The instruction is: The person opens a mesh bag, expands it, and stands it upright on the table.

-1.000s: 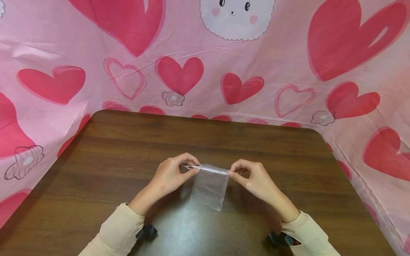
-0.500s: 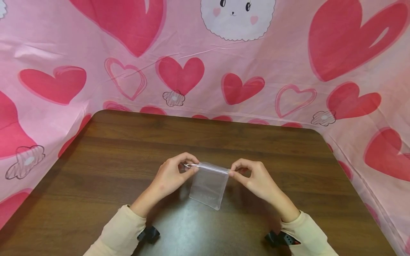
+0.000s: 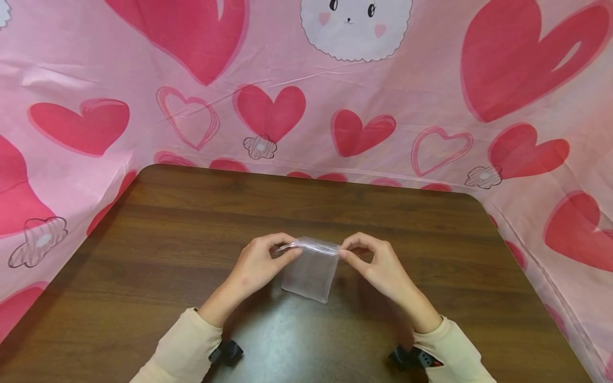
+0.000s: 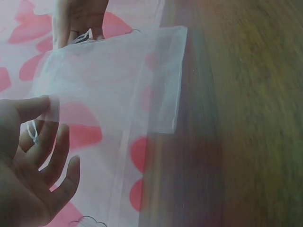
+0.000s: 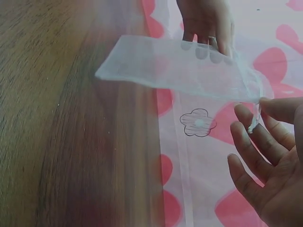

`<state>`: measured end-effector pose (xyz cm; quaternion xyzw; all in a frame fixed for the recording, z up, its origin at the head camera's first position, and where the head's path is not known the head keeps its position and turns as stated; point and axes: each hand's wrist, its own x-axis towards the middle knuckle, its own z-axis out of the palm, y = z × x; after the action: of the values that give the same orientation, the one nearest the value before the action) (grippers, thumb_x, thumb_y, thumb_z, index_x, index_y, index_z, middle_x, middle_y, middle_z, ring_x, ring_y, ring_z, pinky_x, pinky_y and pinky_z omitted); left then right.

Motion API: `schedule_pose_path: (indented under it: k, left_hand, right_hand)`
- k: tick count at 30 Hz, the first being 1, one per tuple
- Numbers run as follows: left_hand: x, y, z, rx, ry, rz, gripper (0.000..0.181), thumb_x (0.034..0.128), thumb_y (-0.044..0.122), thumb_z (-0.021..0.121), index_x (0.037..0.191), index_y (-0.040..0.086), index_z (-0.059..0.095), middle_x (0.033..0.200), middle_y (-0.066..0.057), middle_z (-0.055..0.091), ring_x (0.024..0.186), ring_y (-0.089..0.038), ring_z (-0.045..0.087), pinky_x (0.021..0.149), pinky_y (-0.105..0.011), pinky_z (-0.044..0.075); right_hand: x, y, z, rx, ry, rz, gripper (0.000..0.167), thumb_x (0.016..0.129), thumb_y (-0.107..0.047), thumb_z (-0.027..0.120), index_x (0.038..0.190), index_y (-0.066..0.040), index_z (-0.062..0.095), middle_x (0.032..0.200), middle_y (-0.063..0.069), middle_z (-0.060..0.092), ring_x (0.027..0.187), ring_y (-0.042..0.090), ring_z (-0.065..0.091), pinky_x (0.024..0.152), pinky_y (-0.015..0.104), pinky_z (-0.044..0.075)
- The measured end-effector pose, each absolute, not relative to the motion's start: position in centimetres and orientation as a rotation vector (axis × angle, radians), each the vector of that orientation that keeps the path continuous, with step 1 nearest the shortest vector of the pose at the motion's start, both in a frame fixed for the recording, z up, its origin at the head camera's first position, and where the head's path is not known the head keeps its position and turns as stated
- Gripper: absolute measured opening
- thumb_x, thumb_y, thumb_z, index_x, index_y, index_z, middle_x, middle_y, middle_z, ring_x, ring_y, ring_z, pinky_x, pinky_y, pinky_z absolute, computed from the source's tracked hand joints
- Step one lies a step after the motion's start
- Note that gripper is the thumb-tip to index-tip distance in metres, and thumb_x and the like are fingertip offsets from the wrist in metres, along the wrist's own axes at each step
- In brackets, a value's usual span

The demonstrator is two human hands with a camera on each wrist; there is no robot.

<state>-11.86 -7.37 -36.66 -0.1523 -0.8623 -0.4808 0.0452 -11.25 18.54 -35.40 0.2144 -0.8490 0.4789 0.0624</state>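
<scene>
A small sheer white drawstring pouch point(image 3: 308, 277) hangs between the two hands in the head view, its gathered top edge uppermost. My left hand point(image 3: 254, 264) pinches the top left corner between thumb and forefinger. At the opposite top corner, my right hand point(image 3: 387, 268) has the same kind of pinch. Loops of white cord point(image 4: 33, 132) stick out beside the left fingers, and another cord end point(image 5: 254, 120) dangles by the right hand. The pouch looks flat and see-through; in the right wrist view the left fingers show through its cloth.
A dark brown wooden table point(image 3: 201, 213) lies under the hands. Pink cloth with red hearts point(image 3: 359, 80) stands along its back and sides. Black wrist devices point(image 3: 227, 352) sit below both beige sleeves point(image 3: 184, 346).
Both hands have drawn slightly closer together, still pinching the pouch. The pouch has risen a little in the head view, and its top edge looks more wrinkled.
</scene>
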Motion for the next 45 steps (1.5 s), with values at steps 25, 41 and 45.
schedule_pose_path:
  k: [25,41,45]
  left_hand:
    - [-11.9,-6.8,-36.4,-0.46,-2.582,-1.572,0.011,0.0838,0.026,0.081,0.085,0.02,0.072,0.077,0.008,0.066,0.069,-0.011,0.054,0.063,-0.029,0.043]
    - [-12.4,-6.3,-36.2,-0.483,-2.569,-1.597,0.014,0.087,0.028,0.077,0.08,0.02,0.068,0.074,0.009,0.063,0.069,-0.011,0.053,0.064,-0.03,0.043]
    - [-12.4,-6.1,-36.2,-0.476,-2.564,-1.615,0.015,0.0881,0.029,0.076,0.079,0.02,0.068,0.072,0.01,0.063,0.068,-0.011,0.052,0.063,-0.029,0.042]
  right_hand:
    - [-10.8,18.1,-35.9,0.609,-2.56,1.423,0.019,0.085,-0.01,0.079,0.102,-0.006,0.072,0.091,0.0,0.072,0.078,0.013,0.065,0.072,0.028,0.052]
    - [-10.5,17.4,-35.8,0.486,-2.575,1.409,0.019,0.082,-0.015,0.082,0.096,-0.009,0.072,0.086,-0.002,0.071,0.075,0.013,0.063,0.069,0.032,0.052]
    - [-10.5,17.1,-35.8,0.427,-2.55,1.425,0.016,0.083,-0.016,0.082,0.095,-0.008,0.073,0.086,-0.002,0.071,0.079,0.013,0.063,0.074,0.031,0.052]
